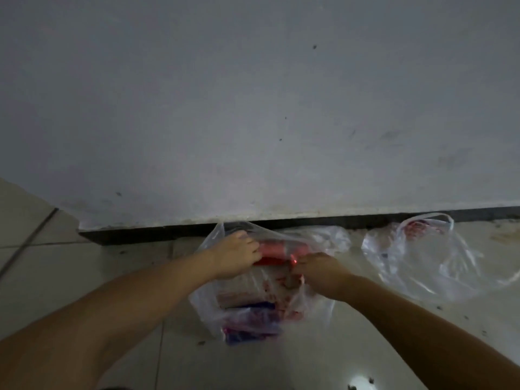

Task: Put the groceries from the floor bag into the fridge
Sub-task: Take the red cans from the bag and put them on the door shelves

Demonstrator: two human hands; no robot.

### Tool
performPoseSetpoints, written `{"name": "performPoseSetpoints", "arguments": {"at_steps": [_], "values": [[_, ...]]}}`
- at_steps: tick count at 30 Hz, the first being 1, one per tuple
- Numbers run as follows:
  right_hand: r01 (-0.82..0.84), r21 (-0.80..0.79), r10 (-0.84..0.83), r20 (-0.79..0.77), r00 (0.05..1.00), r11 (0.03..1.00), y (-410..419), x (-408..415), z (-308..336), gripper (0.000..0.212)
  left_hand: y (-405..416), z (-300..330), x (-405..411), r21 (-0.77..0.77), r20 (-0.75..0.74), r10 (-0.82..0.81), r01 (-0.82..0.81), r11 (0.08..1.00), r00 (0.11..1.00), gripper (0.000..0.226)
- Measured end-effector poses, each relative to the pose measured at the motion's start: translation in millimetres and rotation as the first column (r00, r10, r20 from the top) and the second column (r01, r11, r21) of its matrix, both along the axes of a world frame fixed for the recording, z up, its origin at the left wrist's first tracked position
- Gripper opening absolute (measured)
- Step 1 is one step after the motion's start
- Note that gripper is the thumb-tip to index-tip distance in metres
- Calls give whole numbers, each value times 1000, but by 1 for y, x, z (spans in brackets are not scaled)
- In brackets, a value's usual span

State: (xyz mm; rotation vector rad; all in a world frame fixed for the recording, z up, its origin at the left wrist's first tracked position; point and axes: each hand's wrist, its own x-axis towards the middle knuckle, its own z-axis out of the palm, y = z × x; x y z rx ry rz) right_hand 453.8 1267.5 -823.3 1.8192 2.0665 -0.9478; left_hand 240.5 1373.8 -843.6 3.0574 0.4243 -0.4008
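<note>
At lower centre, the thin plastic bag (253,299) lies on the floor. The left hand (235,256) and right hand (315,267) each grasp red cans (274,253) inside. Cans: rigid, smooth, probably slippery; grasp around the body.

Two plastic bags (253,305) (427,263); two hands (236,253) (318,267).

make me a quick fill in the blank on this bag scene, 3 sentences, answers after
1. The left hand and the right hand each hold one end of a long package whose colour is ____.
2. The clear plastic bag under the hands sits on the tiled ____.
3. A second, flatter plastic bag lies to the ____ of the first one.

Missing words: red; floor; right
</note>
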Motion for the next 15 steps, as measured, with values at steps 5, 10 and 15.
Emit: {"name": "performPoseSetpoints", "arguments": {"at_steps": [5,10,15], "values": [[-28,78,21,85,996,997,-11,8,-13,53,10,-24,7,-130,-223,290,-323,937,931,72],[71,252,-71,-8,997,965,-10,16,-34,46,8,-39,7,-172,-268,344,-396,902,900,93],[147,30,-144,-96,985,989,-3,39,-46,86,17,-45,1,-208,-208,309,-350,913,928,96]]}}
